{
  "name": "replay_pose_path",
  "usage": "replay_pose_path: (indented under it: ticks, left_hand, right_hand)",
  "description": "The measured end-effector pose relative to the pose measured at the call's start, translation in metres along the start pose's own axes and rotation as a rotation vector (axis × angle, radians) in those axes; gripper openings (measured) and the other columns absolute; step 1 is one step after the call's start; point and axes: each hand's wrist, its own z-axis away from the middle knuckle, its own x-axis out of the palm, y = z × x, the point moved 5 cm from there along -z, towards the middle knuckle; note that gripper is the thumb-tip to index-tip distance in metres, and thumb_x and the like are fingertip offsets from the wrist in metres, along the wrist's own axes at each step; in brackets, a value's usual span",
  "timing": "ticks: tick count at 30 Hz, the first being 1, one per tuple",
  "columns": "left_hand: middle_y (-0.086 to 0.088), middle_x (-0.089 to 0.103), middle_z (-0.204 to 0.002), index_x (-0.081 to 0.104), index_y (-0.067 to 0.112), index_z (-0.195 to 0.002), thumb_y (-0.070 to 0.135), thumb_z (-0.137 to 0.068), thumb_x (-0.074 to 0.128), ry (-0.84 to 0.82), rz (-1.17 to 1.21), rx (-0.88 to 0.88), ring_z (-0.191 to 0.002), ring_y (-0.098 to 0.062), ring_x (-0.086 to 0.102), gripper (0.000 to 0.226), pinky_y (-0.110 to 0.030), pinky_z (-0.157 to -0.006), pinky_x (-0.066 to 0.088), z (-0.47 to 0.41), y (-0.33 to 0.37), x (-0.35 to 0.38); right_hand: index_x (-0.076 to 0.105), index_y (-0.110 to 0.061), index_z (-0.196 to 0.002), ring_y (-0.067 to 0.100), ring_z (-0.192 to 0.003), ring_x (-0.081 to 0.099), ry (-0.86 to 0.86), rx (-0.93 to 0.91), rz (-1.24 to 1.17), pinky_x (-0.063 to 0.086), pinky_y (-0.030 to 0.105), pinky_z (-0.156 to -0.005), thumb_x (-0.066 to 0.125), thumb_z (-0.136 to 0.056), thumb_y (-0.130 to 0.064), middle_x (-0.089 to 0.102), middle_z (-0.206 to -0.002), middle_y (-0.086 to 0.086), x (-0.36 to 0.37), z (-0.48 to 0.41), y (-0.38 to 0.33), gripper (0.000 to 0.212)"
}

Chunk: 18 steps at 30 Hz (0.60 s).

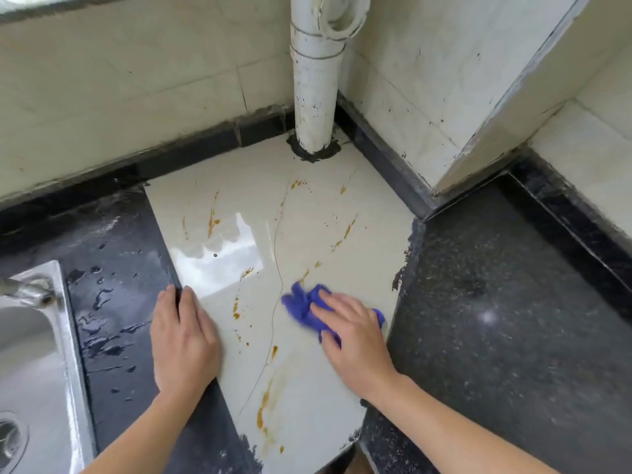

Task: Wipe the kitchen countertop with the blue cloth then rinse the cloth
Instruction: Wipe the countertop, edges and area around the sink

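A cream tile countertop (307,206) fills the corner, streaked with orange-brown stains (265,401). My right hand (355,336) presses a crumpled blue cloth (302,307) flat onto the tile near its right edge, fingers spread over it. Part of the cloth sticks out to the left of the fingers. My left hand (184,340) rests palm down on the tile's left edge, where it meets the dark stone, and holds nothing.
A steel sink (37,364) with a tap (27,290) sits at the left, beside wet black stone (113,302). A white drain pipe (316,97) rises from the back corner. Speckled dark granite (506,319) lies to the right, below tiled walls.
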Motion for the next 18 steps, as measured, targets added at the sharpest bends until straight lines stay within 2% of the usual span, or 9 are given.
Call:
replay_pose_path:
  ticks: [2, 4, 5, 6, 9, 11, 13, 15, 18]
  left_hand:
    - [-0.027, 0.036, -0.145, 0.043, -0.003, -0.134, 0.026, -0.097, 0.027, 0.006, -0.006, -0.002, -0.136, -0.041, 0.029, 0.05, -0.05, -0.114, 0.023, -0.001, 0.002, -0.002]
    - [-0.027, 0.037, -0.145, 0.043, -0.003, -0.134, 0.025, -0.096, 0.029, 0.007, -0.014, -0.009, -0.136, -0.041, 0.029, 0.049, -0.051, -0.114, 0.023, -0.002, 0.003, -0.001]
    - [-0.027, 0.037, -0.145, 0.043, -0.003, -0.134, 0.024, -0.096, 0.029, 0.004, -0.017, -0.017, -0.136, -0.041, 0.029, 0.049, -0.05, -0.114, 0.022, -0.002, 0.003, 0.0]
    - [-0.026, 0.036, -0.145, 0.043, -0.002, -0.135, 0.024, -0.096, 0.029, 0.002, -0.019, -0.022, -0.137, -0.04, 0.029, 0.049, -0.05, -0.114, 0.022, -0.002, 0.003, 0.0]
    - [-0.025, 0.037, -0.146, 0.043, -0.002, -0.134, 0.024, -0.096, 0.03, 0.007, -0.024, -0.028, -0.137, -0.039, 0.029, 0.048, -0.049, -0.114, 0.022, -0.003, 0.003, -0.001]
    - [-0.025, 0.037, -0.145, 0.044, -0.002, -0.134, 0.023, -0.096, 0.031, 0.007, -0.032, -0.018, -0.137, -0.039, 0.03, 0.047, -0.049, -0.114, 0.022, -0.004, 0.003, -0.001]
    - [-0.026, 0.037, -0.145, 0.044, -0.002, -0.134, 0.023, -0.095, 0.032, 0.006, -0.036, -0.025, -0.137, -0.039, 0.03, 0.048, -0.049, -0.114, 0.022, -0.004, 0.0, 0.0]
    - [-0.026, 0.038, -0.146, 0.045, -0.002, -0.134, 0.023, -0.095, 0.032, -0.001, -0.036, -0.032, -0.137, -0.04, 0.03, 0.049, -0.05, -0.114, 0.023, -0.004, -0.001, 0.0]
    - [-0.025, 0.037, -0.146, 0.045, -0.002, -0.134, 0.024, -0.094, 0.031, -0.015, -0.032, -0.043, -0.138, -0.039, 0.03, 0.05, -0.051, -0.113, 0.024, -0.003, 0.002, -0.001]
  right_hand:
    - [0.075, -0.024, -0.1, 0.0, -0.108, 0.055, -0.076, 0.056, -0.305, 0.045, 0.027, -0.097, 0.055, -0.072, -0.016, 0.064, -0.115, -0.016, -0.026, 0.005, 0.005, 0.036]
    - [0.076, -0.027, -0.089, 0.002, -0.094, 0.065, 0.109, 0.26, -0.465, 0.051, 0.026, -0.088, 0.062, -0.074, -0.002, 0.072, -0.102, -0.008, -0.069, -0.013, 0.04, 0.033]
    - [0.074, -0.027, -0.093, 0.008, -0.096, 0.065, 0.254, 0.36, -0.41, 0.051, 0.027, -0.088, 0.061, -0.079, 0.001, 0.071, -0.106, -0.001, -0.089, -0.025, 0.065, 0.034]
    - [0.071, -0.023, -0.104, 0.015, -0.107, 0.061, 0.365, 0.426, -0.283, 0.048, 0.029, -0.093, 0.059, -0.085, -0.003, 0.067, -0.117, 0.005, -0.104, -0.04, 0.086, 0.03]
    - [0.051, -0.007, -0.134, 0.032, -0.136, 0.035, 0.412, 0.518, 0.176, 0.03, 0.046, -0.107, 0.046, -0.098, -0.021, 0.042, -0.146, 0.013, -0.089, -0.08, 0.102, 0.039]
    - [0.047, -0.009, -0.137, 0.031, -0.139, 0.031, 0.381, 0.463, 0.316, 0.027, 0.048, -0.106, 0.042, -0.098, -0.022, 0.038, -0.15, 0.012, -0.055, -0.092, 0.082, 0.042]
    - [0.051, -0.011, -0.134, 0.03, -0.135, 0.038, 0.316, 0.304, 0.329, 0.034, 0.046, -0.101, 0.04, -0.094, -0.024, 0.044, -0.146, 0.01, -0.026, -0.09, 0.047, 0.043]
    - [0.057, -0.013, -0.129, 0.028, -0.129, 0.045, 0.217, 0.164, 0.257, 0.039, 0.042, -0.097, 0.04, -0.089, -0.025, 0.051, -0.141, 0.008, -0.007, -0.075, 0.016, 0.045]
    - [0.068, -0.017, -0.116, 0.012, -0.119, 0.048, -0.008, 0.017, -0.008, 0.038, 0.028, -0.103, 0.053, -0.081, -0.013, 0.059, -0.127, -0.006, -0.003, -0.049, -0.009, 0.038]
